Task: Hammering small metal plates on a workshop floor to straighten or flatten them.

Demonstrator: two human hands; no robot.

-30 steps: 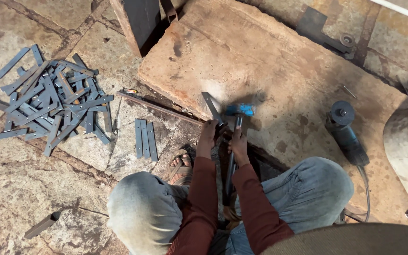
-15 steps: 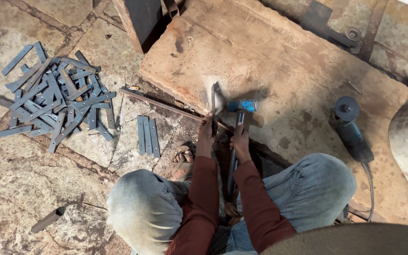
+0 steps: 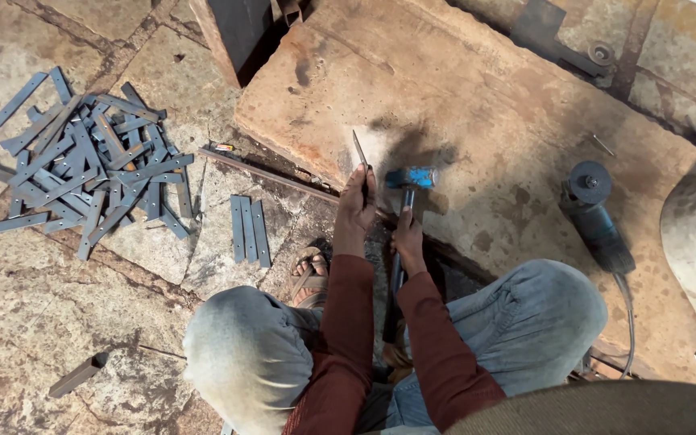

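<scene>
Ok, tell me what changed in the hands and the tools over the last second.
The metal strip in the left hand went from lying low on the slab to standing more upright. The blue-headed hammer in the right hand shifted only slightly beside it. Both grips held. The pile of strips, the three strips and the angle grinder stayed put.

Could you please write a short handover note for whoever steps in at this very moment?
Left hand: holds a flat metal strip on edge on the rusty steel slab.
Right hand: grips the handle of the blue-headed hammer, whose head rests on the slab beside the strip.
Done, by the look of it: three strips lie side by side on the stone floor.
Left: a loose pile of strips further left.
Also near: an angle grinder on the slab to the right.
</scene>
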